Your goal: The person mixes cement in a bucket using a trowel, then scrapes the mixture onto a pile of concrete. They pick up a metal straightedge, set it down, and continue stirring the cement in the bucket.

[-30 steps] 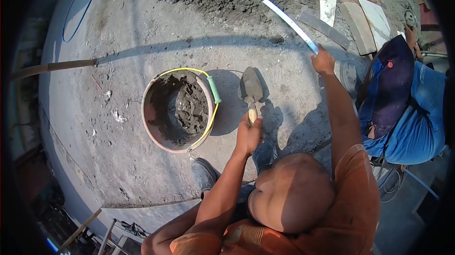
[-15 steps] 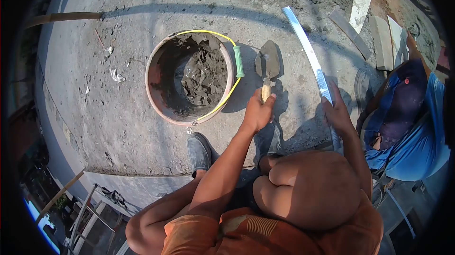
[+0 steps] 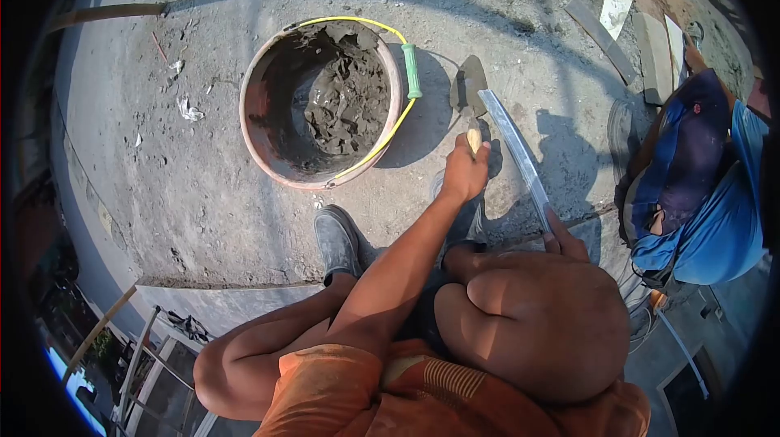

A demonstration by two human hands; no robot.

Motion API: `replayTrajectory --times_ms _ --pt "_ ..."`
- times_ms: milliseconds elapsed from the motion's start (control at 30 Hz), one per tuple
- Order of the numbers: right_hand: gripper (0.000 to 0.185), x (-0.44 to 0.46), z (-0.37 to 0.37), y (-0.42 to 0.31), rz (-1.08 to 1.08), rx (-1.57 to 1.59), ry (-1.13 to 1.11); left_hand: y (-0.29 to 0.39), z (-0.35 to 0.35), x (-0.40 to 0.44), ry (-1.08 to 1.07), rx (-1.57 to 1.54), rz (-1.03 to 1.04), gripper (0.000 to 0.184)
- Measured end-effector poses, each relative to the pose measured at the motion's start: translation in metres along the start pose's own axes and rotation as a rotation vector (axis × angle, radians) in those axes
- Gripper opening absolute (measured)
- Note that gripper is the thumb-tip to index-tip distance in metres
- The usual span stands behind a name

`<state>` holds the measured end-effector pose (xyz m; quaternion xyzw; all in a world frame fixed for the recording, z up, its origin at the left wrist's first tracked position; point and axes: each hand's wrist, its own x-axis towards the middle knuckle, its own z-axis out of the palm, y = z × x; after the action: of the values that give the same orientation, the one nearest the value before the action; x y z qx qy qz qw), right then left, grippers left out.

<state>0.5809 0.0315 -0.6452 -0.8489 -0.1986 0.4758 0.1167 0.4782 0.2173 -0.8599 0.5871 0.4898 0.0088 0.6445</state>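
Hands both curled in a grip: left hand around the wooden grip of the trowel, right hand at the near end of the pale strip, partly hidden by the right knee. Ground: grey, gritty, crossed by shadows. Another person, in dark and blue clothing, is at far right, well apart from both hands. Bucket stands left of the trowel, its yellow-and-green handle fallen to the right side; grey mix inside, heaped toward the right wall. Boards lie at upper right. Strip slants up and left from the right hand, far end just beside the trowel blade; contact cannot be told. Trowel blade points away from the body; whether it touches the ground, cannot tell. White scrap lies left of the bucket.
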Motion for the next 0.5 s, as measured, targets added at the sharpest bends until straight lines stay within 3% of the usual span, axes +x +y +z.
replayTrajectory --times_ms 100,233,300,400,433,500 --pt "0.051 0.01 0.002 -0.011 0.009 -0.208 0.012 0.005 0.004 -0.002 0.015 0.052 0.025 0.037" --pt "0.051 0.03 0.019 -0.011 -0.009 -0.126 0.075 0.025 0.006 -0.015 -0.045 -0.094 -0.092 0.046" --pt "0.05 0.061 0.027 -0.022 -0.142 -0.26 0.173 0.029 0.011 -0.025 -0.098 -0.117 -0.141 0.046" --pt "0.05 0.066 0.024 -0.033 -0.141 -0.182 0.184 0.023 0.018 -0.061 -0.114 0.13 0.006 0.044" --pt "0.05 0.055 0.025 -0.027 -0.145 -0.174 0.184 0.03 0.015 -0.064 -0.167 0.056 -0.12 0.045" --pt "0.049 0.022 0.018 0.001 -0.061 -0.098 0.127 0.034 0.015 -0.054 -0.135 0.063 -0.088 0.045"
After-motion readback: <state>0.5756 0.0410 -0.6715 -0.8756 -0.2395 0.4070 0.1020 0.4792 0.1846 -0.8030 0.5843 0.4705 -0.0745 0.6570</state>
